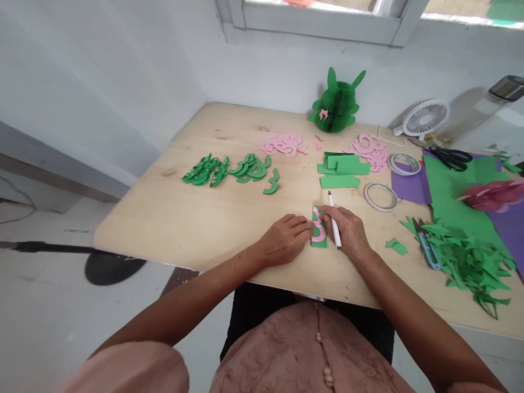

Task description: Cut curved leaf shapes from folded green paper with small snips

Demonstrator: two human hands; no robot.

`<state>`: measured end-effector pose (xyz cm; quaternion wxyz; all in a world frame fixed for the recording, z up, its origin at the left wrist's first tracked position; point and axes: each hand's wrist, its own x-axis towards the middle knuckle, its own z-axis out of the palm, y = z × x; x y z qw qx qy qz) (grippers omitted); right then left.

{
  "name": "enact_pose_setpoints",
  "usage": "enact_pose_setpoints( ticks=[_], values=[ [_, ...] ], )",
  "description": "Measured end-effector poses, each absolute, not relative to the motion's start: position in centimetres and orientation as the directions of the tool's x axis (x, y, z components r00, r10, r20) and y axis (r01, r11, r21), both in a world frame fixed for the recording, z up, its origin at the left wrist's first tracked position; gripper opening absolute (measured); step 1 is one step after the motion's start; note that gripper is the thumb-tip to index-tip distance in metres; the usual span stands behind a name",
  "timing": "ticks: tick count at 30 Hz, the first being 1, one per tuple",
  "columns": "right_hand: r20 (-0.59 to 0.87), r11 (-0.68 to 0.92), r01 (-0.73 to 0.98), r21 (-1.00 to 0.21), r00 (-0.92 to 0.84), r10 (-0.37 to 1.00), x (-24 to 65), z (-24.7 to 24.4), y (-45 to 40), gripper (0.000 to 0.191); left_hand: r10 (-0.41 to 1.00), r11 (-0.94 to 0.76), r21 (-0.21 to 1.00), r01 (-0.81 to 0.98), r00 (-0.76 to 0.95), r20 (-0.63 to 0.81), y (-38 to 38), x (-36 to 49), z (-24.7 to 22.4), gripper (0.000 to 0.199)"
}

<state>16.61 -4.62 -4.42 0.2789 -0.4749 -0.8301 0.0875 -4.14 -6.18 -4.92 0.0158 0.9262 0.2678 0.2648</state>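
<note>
On the table in front of me lies a small green paper strip with a pink curved paper cutout, shaped like a 3, on top of it. My left hand has its fingers bent together, the fingertips holding the cutout and strip down from the left. My right hand is closed around a white marker pen, which has dark ends and points away from me. Its thumb and index finger also touch the cutout's upper part.
Beyond my hands lie green curved cutouts, pink cutouts and green strips. Tape rolls, thread snips, green scraps, black scissors and a fan are rightward. A green paper figure stands behind.
</note>
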Motion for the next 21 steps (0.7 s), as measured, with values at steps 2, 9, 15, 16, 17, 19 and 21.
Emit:
enact_pose_setpoints(
  ticks=[2, 9, 15, 16, 17, 19, 21],
  values=[
    [0.384, 0.537, 0.739, -0.407, -0.395, 0.834, 16.58, -4.38, -4.63, 0.026, 0.499, -0.858, 0.149, 0.492, 0.725, 0.476, -6.19, -4.09, -4.96, 0.023],
    [0.372, 0.53, 0.742, -0.41, -0.394, 0.84, 16.51, -4.26, -4.57, 0.028, 0.501, -0.854, 0.13, 0.504, 0.728, 0.468, -6.27, -4.04, -5.05, 0.022],
    [0.355, 0.514, 0.745, -0.425, -0.385, 0.852, 16.32, -3.84, -4.61, 0.027, 0.501, -0.853, 0.121, 0.508, 0.73, 0.466, -6.35, -4.02, -4.98, 0.022],
    [0.361, 0.516, 0.744, -0.425, -0.384, 0.85, 16.28, -3.79, -4.62, 0.027, 0.5, -0.853, 0.121, 0.507, 0.73, 0.466, -6.36, -4.02, -4.96, 0.022],
    [0.367, 0.519, 0.743, -0.423, -0.383, 0.848, 16.25, -3.76, -4.63, 0.027, 0.501, -0.853, 0.121, 0.508, 0.729, 0.466, -6.36, -4.02, -4.96, 0.022],
    [0.374, 0.525, 0.741, -0.419, -0.386, 0.843, 16.22, -3.75, -4.64, 0.026, 0.504, -0.85, 0.121, 0.512, 0.726, 0.468, -6.35, -4.0, -4.98, 0.022],
    [0.377, 0.532, 0.74, -0.412, -0.394, 0.839, 16.24, -3.84, -4.65, 0.026, 0.506, -0.849, 0.121, 0.515, 0.722, 0.472, -6.33, -3.99, -5.05, 0.022]
  ],
)
